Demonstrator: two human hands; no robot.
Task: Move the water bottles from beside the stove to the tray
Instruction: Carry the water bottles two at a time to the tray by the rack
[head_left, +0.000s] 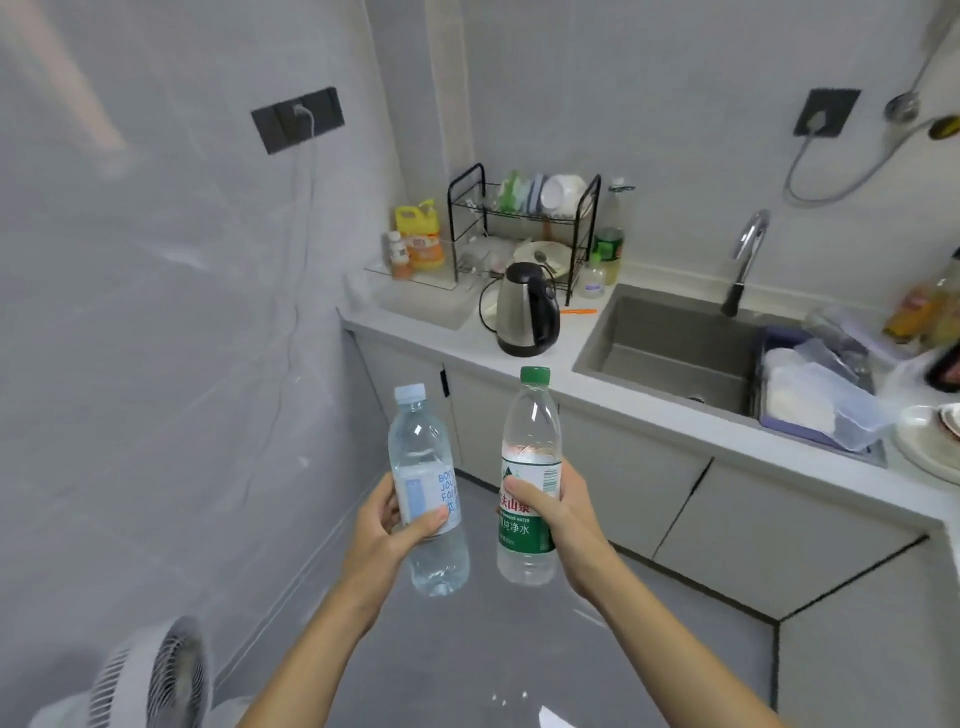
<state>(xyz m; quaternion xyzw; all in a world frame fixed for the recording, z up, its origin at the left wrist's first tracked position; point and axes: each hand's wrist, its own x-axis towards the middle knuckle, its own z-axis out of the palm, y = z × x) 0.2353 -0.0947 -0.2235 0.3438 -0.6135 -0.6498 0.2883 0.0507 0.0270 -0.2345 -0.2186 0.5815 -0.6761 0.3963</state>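
Left hand (387, 525) wraps the blue-label bottle (426, 488) at its label, thumb across the front, fingers curled behind. Bottle is upright with a slight lean, pale blue cap on top, held in the air over the grey floor. Right hand (558, 512) grips the green-label bottle (529, 478) at mid-body, thumb over the red and green label, green cap up. The two bottles are near each other and do not touch; both are in front of the cabinet doors, below counter height.

Counter (566, 332) beyond: steel kettle (524, 312) with black handle stands on it, just left of the sink (670, 343). A clear tray (415, 278) sits in the far corner, carrying a yellow detergent jug (421, 234) and a small bottle (399, 254); its edges are faint, so its extent is hard to judge. Black dish rack (519, 228) behind the kettle holds bowls and plates. Tap (745, 260) stands over the sink; a plastic container (815, 400) lies at the sink's right end. White fan (150, 680) at lower left on the floor.
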